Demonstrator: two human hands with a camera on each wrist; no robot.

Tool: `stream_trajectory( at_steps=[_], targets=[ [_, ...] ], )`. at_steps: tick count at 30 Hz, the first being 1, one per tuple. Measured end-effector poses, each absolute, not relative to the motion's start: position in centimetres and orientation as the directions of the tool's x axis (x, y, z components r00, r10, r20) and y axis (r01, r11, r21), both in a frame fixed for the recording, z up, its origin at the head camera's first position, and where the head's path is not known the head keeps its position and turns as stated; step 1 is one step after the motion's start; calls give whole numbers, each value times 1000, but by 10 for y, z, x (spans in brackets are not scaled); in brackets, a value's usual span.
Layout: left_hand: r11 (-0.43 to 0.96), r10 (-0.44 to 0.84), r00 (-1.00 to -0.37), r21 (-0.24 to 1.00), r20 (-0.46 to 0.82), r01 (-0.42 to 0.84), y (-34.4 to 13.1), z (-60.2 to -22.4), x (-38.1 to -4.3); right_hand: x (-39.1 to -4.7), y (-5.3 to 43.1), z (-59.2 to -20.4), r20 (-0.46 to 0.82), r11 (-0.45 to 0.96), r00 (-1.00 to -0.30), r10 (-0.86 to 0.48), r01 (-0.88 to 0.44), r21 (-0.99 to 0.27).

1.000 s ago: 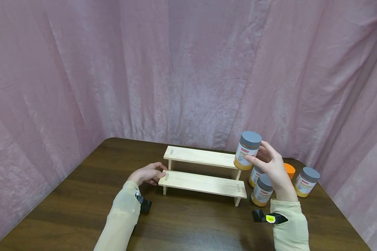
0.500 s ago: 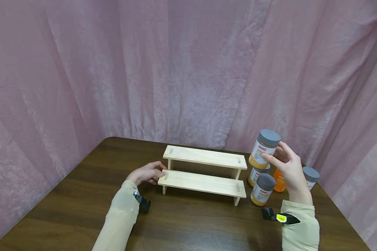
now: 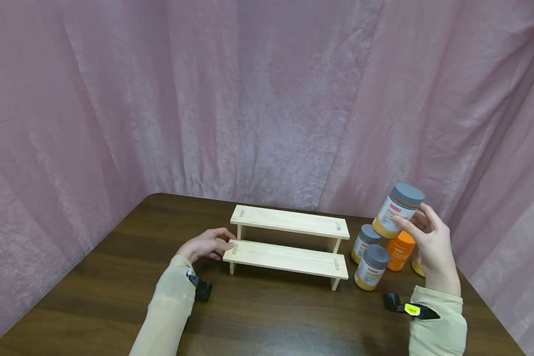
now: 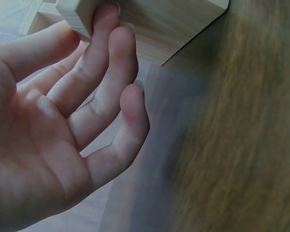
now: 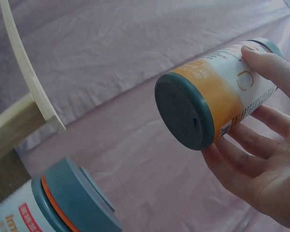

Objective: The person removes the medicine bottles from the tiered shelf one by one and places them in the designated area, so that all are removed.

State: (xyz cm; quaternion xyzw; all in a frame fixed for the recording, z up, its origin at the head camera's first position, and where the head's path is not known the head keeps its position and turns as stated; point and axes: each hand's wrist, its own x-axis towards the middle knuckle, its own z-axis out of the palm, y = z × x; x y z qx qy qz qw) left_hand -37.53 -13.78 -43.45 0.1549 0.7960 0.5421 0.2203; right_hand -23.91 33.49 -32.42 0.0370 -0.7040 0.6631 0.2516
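My right hand holds a supplement jar with a grey-blue lid and a white and yellow label, lifted and slightly tilted above other jars. In the right wrist view, thumb and fingers wrap round this jar, and its dark base shows. A two-tier wooden display stand stands on the table. At its left end, my left hand pinches the lower board, thumb on top. The left wrist view shows thumb and forefinger on the board's corner, the other fingers loosely bent.
Right of the stand are two grey-lidded jars, one in front and one behind. An orange jar stands beside them. Another jar is mostly hidden by the right hand. Pink curtains hang behind the brown table.
My right hand has carried the jar to the right, from beside the stand's upper board to above the other jars. The left hand stays at the stand's left end.
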Motion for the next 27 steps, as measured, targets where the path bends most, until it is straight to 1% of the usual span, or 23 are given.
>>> stream_trajectory(
  at_steps=[15, 23, 27],
  targets=[
    [381, 465, -864, 924, -195, -4, -136, -434, -375, -231, 361, -334, 378, 211, -860, 343, -322, -923],
    [380, 471, -859, 925, -199, -6, -135, -435, -376, -229, 377, -345, 388, 213, -868, 310, -335, -918],
    [382, 473, -858, 924, -202, -7, -135, -435, -376, -229, 386, -353, 360, 182, -894, 267, -320, -930]
  ],
)
